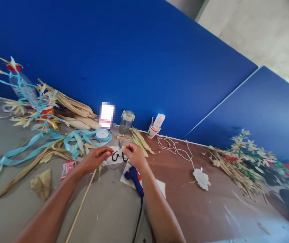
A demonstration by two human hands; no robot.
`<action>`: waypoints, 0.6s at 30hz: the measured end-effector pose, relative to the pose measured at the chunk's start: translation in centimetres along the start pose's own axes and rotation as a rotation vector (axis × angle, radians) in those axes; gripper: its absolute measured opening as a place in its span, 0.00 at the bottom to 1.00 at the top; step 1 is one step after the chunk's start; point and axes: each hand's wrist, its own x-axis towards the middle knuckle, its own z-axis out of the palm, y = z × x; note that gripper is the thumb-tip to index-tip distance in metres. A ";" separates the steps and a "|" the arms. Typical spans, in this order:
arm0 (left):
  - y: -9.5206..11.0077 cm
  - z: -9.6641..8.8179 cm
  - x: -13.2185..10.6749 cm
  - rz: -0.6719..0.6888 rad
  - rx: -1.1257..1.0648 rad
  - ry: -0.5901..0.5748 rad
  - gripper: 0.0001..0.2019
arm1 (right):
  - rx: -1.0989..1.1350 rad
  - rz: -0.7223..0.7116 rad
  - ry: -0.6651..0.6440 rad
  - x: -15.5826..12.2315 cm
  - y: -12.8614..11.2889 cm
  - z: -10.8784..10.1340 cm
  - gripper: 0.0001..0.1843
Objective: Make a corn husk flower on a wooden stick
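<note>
My left hand [96, 158] and my right hand [134, 154] reach forward over the table, fingertips pinched and a little apart. Between them lie black-handled scissors [119, 156] on white paper [114, 158]. Each hand seems to pinch a small pale piece, too small to name. A blue glue gun [134, 179] lies under my right wrist on another white sheet, its black cord running toward me. A thin wooden stick [82, 202] lies below my left forearm.
Light blue ribbon and its spool [102, 135] sprawl at left among dried corn husks [76, 111]. A glass jar [126, 121], a paper cup [153, 130], a white cable [174, 148] and husk flowers [242, 158] sit along the blue partition [134, 60].
</note>
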 end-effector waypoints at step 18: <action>-0.2 3.7 0.1 -0.048 -0.311 0.090 0.15 | -0.022 0.008 -0.108 -0.6 0.9 1.9 0.08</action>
